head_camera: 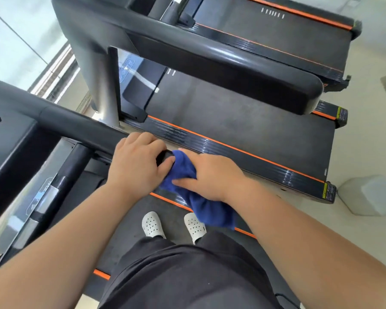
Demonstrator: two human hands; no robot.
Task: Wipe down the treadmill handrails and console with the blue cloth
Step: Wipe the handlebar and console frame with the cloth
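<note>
A black handrail (60,121) runs from the left edge to the middle of the head view. My left hand (136,163) grips its end from above. My right hand (212,177) presses the blue cloth (201,197) around the rail's tip, right beside the left hand. The cloth's loose end hangs down below my right wrist. The console (7,139) of this treadmill lies at the left, mostly cut off by the frame edge.
I stand on a treadmill belt (129,221) in white clogs (153,224). A second treadmill (243,121) with orange stripes sits to the right, its thick handrail (210,61) above the belt. A third lies beyond. Pale floor and a window surround them.
</note>
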